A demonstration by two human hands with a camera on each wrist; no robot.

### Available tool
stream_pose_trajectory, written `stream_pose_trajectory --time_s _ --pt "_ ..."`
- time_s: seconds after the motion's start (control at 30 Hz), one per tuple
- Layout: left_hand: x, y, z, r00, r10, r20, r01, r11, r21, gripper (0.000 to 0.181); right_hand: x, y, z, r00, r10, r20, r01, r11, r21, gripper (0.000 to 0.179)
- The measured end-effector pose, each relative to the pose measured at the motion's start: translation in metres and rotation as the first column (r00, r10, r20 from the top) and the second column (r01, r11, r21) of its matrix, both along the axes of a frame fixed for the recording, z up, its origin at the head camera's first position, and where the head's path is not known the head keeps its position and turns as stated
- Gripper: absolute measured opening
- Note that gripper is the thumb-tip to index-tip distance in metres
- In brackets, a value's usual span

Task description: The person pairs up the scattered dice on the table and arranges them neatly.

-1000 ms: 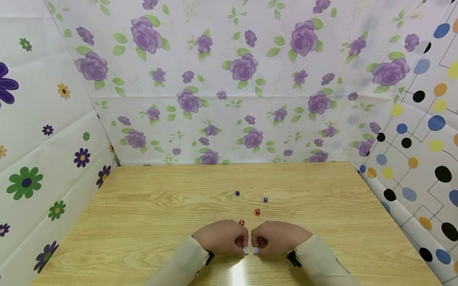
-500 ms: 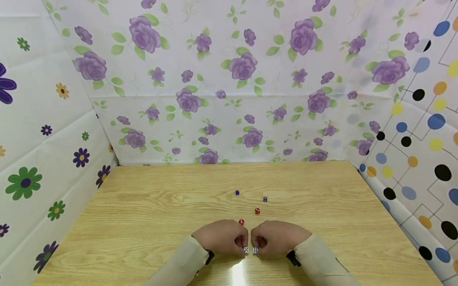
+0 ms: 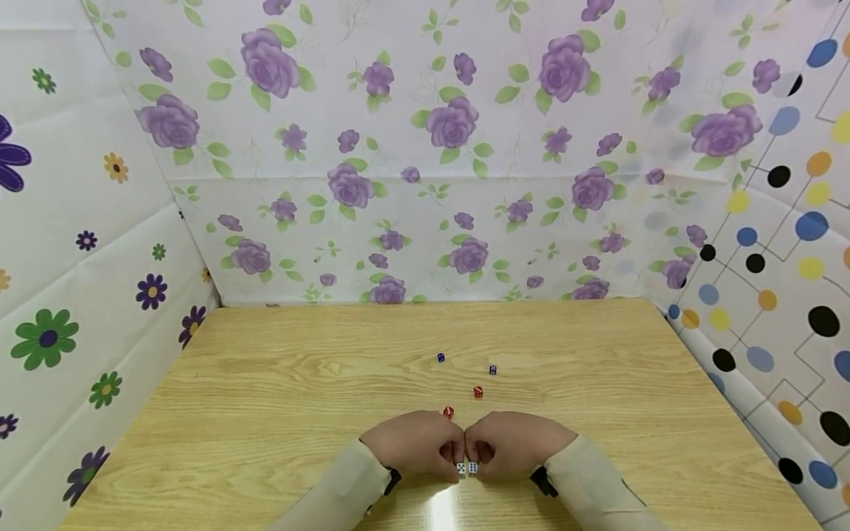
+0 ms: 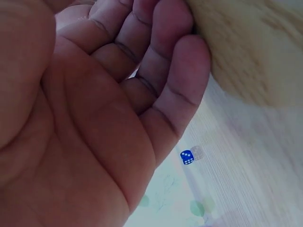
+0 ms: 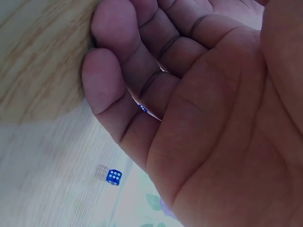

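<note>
The left hand (image 3: 418, 444) is pinching a white die (image 3: 461, 468) between thumb and fingers, and the right hand (image 3: 521, 444) is pinching a second white die (image 3: 473, 468) just beside it. A red die (image 3: 448, 412) is sitting right behind the left hand's knuckles, while another red die (image 3: 478, 392) is lying beyond the right hand. Farther out from that hand, a blue die (image 3: 493, 370) is resting on the wooden table (image 3: 299, 383); a second blue die (image 3: 441, 358) is lying farthest, ahead of the left hand.
</note>
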State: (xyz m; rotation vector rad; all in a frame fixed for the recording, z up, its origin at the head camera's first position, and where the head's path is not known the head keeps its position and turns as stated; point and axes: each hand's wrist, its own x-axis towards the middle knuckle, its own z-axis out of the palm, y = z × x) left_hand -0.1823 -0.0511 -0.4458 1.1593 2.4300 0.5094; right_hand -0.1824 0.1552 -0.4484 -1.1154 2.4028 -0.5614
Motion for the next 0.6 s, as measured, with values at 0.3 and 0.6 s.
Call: stream_pose_trajectory --time_s 0.3,0.6 --pt "-0.0002 0.0012 0.0006 1.0 0.011 -0.006 -0.011 1.0 0.008 0.016 0.0008 -0.0004 -0.0009 1.0 -0.009 -0.004 0.009 1.0 0.0 0.018" --pt "0.0003 0.0016 -0.0003 1.0 0.026 -0.018 -0.026 1.0 0.004 0.017 -0.0001 -0.0011 -0.0037 1.0 -0.025 -0.007 0.025 1.0 -0.001 0.02"
